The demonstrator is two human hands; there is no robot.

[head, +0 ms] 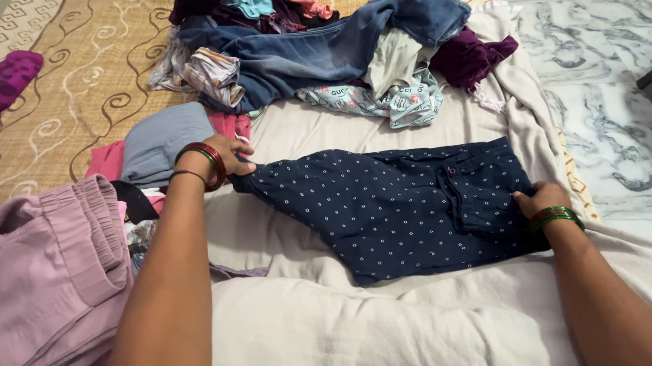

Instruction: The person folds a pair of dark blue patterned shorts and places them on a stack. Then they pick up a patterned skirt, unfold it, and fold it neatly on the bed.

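Shorts flattened on cloth, both ends held

Navy cotton shorts with small white dots [395, 209] lie spread on a pale beige sheet [365, 331], waistband toward the right, leg hem toward the left. Left hand [232, 155] pinches the hem corner, fingers curled onto the fabric. Right hand [540, 198] rests on the waistband edge, fingers bent and gripping it; thumb position hidden.

Surroundings: heap of unfolded clothes [317, 40] beyond the shorts, blue denim jeans on top. Folded grey-blue garment over pink cloth [164, 144] just beside the left hand. Mauve elastic-waisted garment [45, 275] at near left. Patterned tan mat [71, 85] underneath; grey marble floor [606, 75] to the right.

Judgement on handling: light woven cotton, creases easily. Both ends want even, opposing tension so the panel lies flat, with seams aligned before any fold. A ripple shows near the lower edge; smoothing it toward the hem should help. Sheet beneath is rumpled, so pulling hard may drag it along.
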